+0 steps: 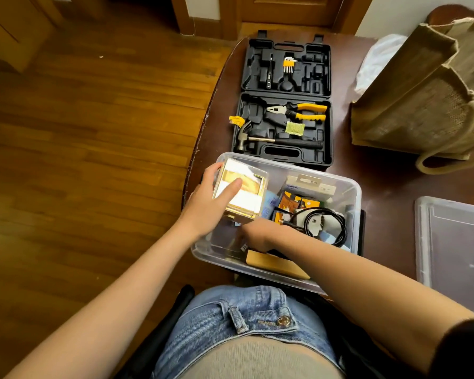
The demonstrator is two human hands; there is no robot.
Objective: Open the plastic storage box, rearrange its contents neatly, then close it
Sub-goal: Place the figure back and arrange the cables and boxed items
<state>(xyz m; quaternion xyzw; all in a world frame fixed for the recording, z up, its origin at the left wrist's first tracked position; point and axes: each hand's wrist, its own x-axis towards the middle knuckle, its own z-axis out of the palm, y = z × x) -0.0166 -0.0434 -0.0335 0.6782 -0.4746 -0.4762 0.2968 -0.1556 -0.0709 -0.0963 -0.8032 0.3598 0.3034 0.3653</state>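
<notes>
A: where's the box rn?
B: clear plastic storage box (350, 212) on table edge, lid off. Left hand (214, 199) grips a glossy rectangular pack (246, 199) over it, right hand (257, 235) is inside w/ fingers hidden, can't tell its grip

1. The left hand (211, 203) reaches forward on a bare, outstretched arm, thumb and fingers spread.
2. The right hand (257, 236) crosses inward, wrist bent and pointing down, fingers hidden from view.
</notes>
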